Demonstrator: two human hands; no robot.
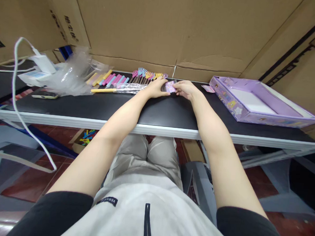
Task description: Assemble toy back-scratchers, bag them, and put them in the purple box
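Both my hands rest on the black table (93, 108) near its far edge. My left hand (156, 88) and my right hand (185, 89) pinch a small pink packet (171, 86) between them, fingers closed on its two ends. Just behind my left hand lies a row of colourful hand-shaped sticks (146, 75) and pink, blue and yellow sticks (112, 80). A clear wrapped bundle (127, 89) with a yellow stick (104, 90) lies to the left of my left hand.
A purple open box (258, 101) sits at the right of the table, a small pink card (208, 88) beside it. Crumpled clear plastic (71, 74), a white charger with cable (44, 63) and a phone (44, 95) lie at left. Cardboard boxes (166, 28) wall the back.
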